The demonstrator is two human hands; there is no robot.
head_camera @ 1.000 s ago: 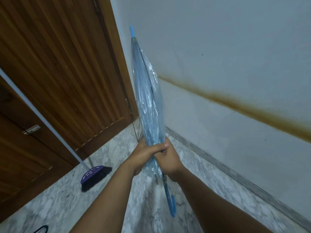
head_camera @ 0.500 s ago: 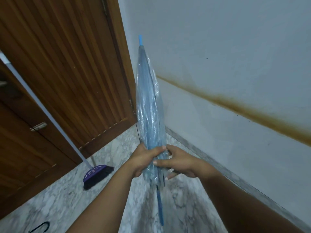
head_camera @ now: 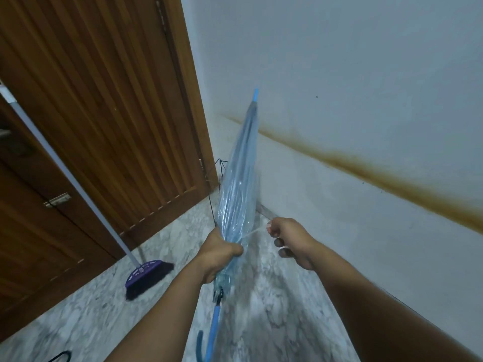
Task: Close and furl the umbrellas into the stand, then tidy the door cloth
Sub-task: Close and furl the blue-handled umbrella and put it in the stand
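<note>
I hold one umbrella (head_camera: 239, 189), a clear blue plastic one, folded shut and tilted so its blue tip points to one o'clock against the wall (head_camera: 366, 74). My left hand (head_camera: 217, 253) is wrapped tight around the bunched canopy low down, just above the blue shaft that runs on to the hooked handle at six o'clock. My right hand (head_camera: 290, 240) sits at three o'clock from the left, apart from the canopy, pinching a thin pale strap (head_camera: 254, 232) that stretches taut from the umbrella to my fingertips; the other fingers are curled.

Behind the canopy, at eleven o'clock, thin black wire legs (head_camera: 218, 176) stand in the corner, partly hidden by the umbrella, so I cannot tell what they belong to. One broom (head_camera: 146, 274) with a purple head leans at nine o'clock, its long handle rising across the wooden door (head_camera: 91, 113). A brown stain streaks the wall at two o'clock. A dark curved thing (head_camera: 61, 356) is cut off at the bottom edge at seven o'clock on the marble floor (head_camera: 86, 309).
</note>
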